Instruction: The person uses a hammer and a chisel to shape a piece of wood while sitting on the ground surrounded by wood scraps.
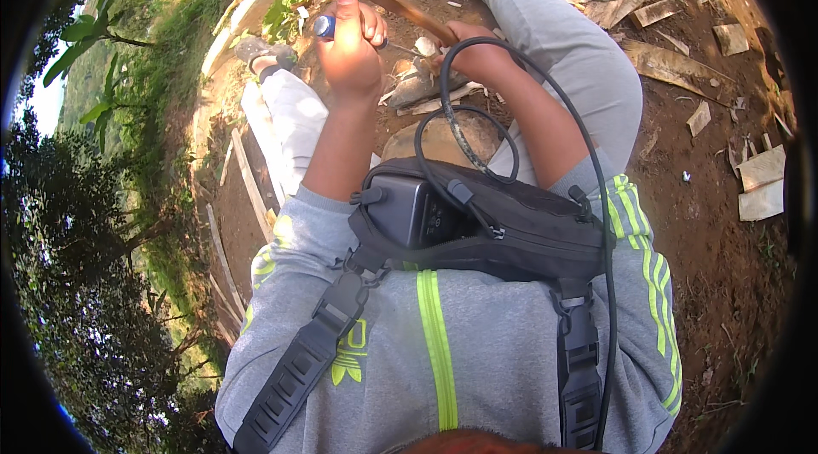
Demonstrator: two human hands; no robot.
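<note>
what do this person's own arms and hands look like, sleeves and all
Both the left hand and right hand are ungloved. The grey left sleeve and grey right sleeve leave the forearms bare and carry lime-yellow markings, long stripes on the right one. A black cable runs in front of the right arm.

Gloss above, matt cloth below

Upper centre of the frame, the brown tool handle (413, 15) is smooth wood with a slight sheen; the blue tool handle (324, 26) looks like glossy plastic. At the centre, a smooth, satin grey box (400, 209) shows in the matt black cloth pouch (528, 228). The sweatshirt (503, 343) and trousers (588, 54) are matt cloth. At the right, split wood pieces (763, 169) look rough, the earth (673, 284) matt and crumbly.
</note>
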